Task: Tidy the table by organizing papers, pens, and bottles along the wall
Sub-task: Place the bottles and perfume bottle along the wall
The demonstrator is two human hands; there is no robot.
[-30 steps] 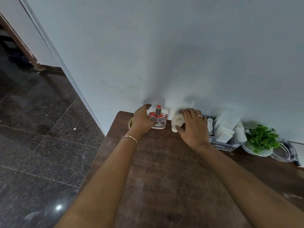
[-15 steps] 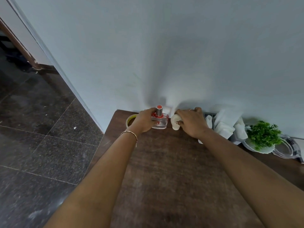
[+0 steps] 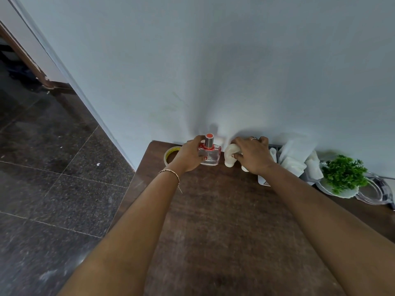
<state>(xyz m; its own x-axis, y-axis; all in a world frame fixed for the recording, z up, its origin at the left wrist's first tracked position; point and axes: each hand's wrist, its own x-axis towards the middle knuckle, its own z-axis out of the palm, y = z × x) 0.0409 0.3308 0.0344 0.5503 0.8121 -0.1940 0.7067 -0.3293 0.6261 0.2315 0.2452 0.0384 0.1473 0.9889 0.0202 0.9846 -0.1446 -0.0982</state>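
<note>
At the wall, my left hand (image 3: 188, 157) grips the glass bottle (image 3: 210, 155) and my right hand (image 3: 254, 154) clutches a white object (image 3: 230, 155); I judge the next move is setting these 2 down gently.

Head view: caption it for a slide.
Left hand grips a clear square glass bottle; right hand holds a white rounded object, by the pale wall.

One glass bottle (image 3: 210, 155), one tape roll (image 3: 168, 153) — perhaps three papers (image 3: 292, 159).
</note>
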